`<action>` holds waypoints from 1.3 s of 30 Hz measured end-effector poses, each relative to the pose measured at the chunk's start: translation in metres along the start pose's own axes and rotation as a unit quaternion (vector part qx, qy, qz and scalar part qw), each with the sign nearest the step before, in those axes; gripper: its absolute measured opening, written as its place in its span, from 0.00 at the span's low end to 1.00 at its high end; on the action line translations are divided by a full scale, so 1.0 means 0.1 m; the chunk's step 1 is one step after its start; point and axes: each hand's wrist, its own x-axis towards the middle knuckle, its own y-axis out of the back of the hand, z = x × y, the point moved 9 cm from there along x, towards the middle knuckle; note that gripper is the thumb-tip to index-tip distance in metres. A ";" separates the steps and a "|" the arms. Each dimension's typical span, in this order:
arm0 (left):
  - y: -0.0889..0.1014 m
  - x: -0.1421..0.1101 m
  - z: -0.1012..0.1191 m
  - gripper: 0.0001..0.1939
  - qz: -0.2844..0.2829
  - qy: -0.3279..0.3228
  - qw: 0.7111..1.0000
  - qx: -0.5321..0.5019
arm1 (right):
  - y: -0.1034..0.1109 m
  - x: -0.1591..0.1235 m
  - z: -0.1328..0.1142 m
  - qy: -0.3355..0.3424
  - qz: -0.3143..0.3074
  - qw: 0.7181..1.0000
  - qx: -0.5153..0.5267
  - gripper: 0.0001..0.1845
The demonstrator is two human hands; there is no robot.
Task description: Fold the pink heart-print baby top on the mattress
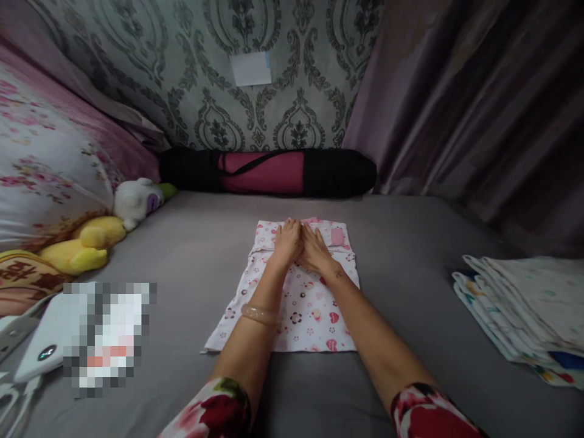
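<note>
A white cloth piece [296, 328] printed with pink and red hearts and flowers lies flat on the grey bed sheet [182, 274]. Its far end is folded over in a band, with a small pink patch [337, 236] at the right of it. My left hand [288, 242] rests flat on that far band, fingers stretched out. Beside it, my right hand [314, 246] also lies flat on the cloth, the two hands touching or nearly so. Part of the cloth is hidden beneath my hands and forearms.
A stack of folded printed cloths [524, 310] sits at the right. On the left are a white power bank [55, 340], a blurred-out item, plush toys [86, 246] and a floral pillow [50, 164]. A black and pink long bag [264, 172] lies along the wall.
</note>
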 end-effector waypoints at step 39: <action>0.04 -0.12 -1.05 0.34 -0.056 0.002 0.991 0.120 | 0.17 -0.27 0.92 -0.260 0.069 0.962 -0.041 0.34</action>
